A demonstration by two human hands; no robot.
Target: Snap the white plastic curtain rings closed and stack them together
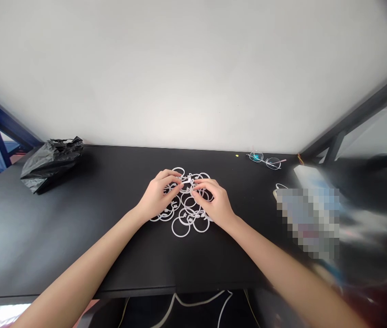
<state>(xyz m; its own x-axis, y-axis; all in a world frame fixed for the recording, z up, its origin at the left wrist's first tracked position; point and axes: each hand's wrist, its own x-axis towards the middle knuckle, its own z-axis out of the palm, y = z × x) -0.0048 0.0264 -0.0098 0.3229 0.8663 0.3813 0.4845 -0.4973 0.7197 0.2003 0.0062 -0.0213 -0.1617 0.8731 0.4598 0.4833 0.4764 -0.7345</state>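
A heap of several thin white plastic rings with small clip-like tabs lies on the black table. Over the heap's far part, my left hand pinches a small white piece of one ring between thumb and fingers. From the other side my right hand closes thumb and fingertips at the same ring. My fingers cover parts of the heap, and where the held ring runs among the others is hard to make out.
A crumpled black plastic bag sits at the far left. Round eyeglasses lie near the wall at the back right. On the right are a blurred-out item and a white box. Cables hang below the front edge.
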